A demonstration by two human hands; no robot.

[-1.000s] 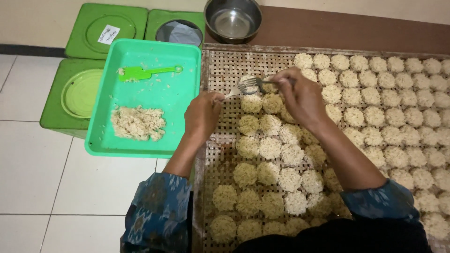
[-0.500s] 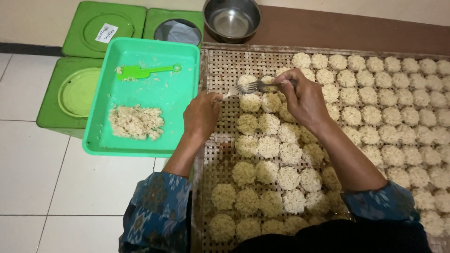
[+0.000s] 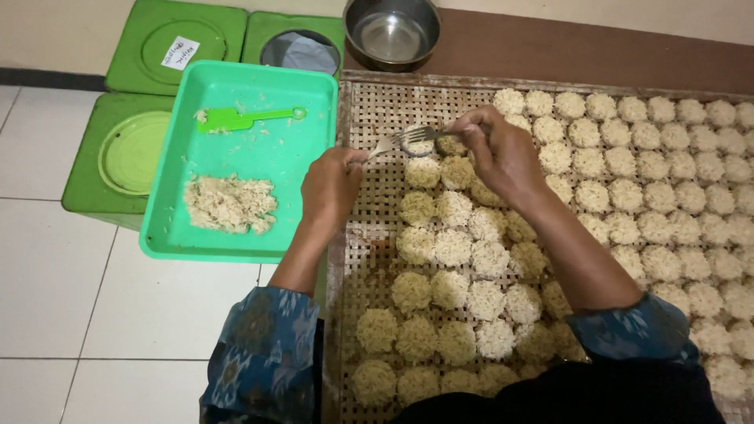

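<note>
Right hand (image 3: 503,153) clamped on fork (image 3: 408,138) w/ tines over small ring mold (image 3: 417,142) at top of woven tray (image 3: 369,235), beside rows of noodle cakes (image 3: 471,259). Left hand (image 3: 334,184) curled shut at tray's left edge, next to fork tips; can't tell if gripping anything. Green tub (image 3: 259,157) w/ loose noodles just left.

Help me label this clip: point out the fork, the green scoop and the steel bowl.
fork (image 3: 393,141), head view, on its tines.
green scoop (image 3: 224,119), head view, on its blade.
steel bowl (image 3: 391,35), head view, on its inner bottom.

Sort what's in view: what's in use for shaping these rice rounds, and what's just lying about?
In use: fork in right hand; ring mould; left hand; rice rounds; woven tray; green tray with loose rice.
Lying about: green scoop; metal bowl; green bins.
</note>
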